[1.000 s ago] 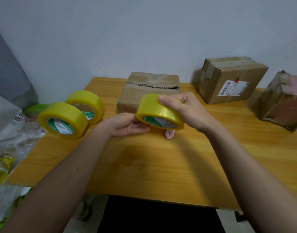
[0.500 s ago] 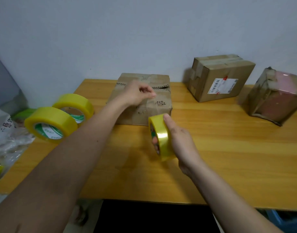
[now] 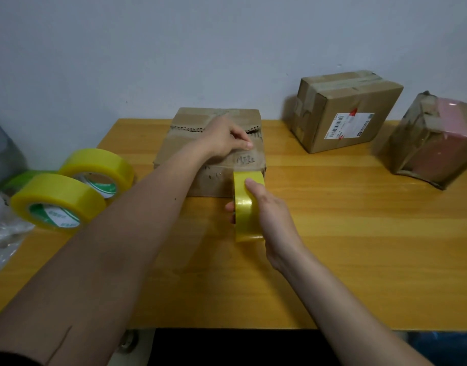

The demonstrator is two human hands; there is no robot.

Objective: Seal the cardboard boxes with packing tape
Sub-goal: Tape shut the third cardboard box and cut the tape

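A flat cardboard box [image 3: 184,143] with a torn, jagged top seam lies at the back middle of the wooden table [image 3: 359,247]. My left hand [image 3: 224,138] rests on the box's top, thumb pressing a strip of clear tape [image 3: 246,165] down. The strip runs from the box's front edge to a yellow tape roll [image 3: 246,207], standing on edge just in front of the box. My right hand [image 3: 269,215] grips that roll, index finger over its rim.
Two spare yellow tape rolls [image 3: 58,199] [image 3: 100,167] lie at the table's left. A taped box with a shipping label [image 3: 346,112] and a tape-wrapped pinkish box [image 3: 435,141] stand at the back right. Plastic bags [image 3: 2,228] hang off the left edge.
My left hand left the roll, reached onto the box and settled on the tape end. My right hand turned the roll upright and drew it toward the box's front, strip stretched.
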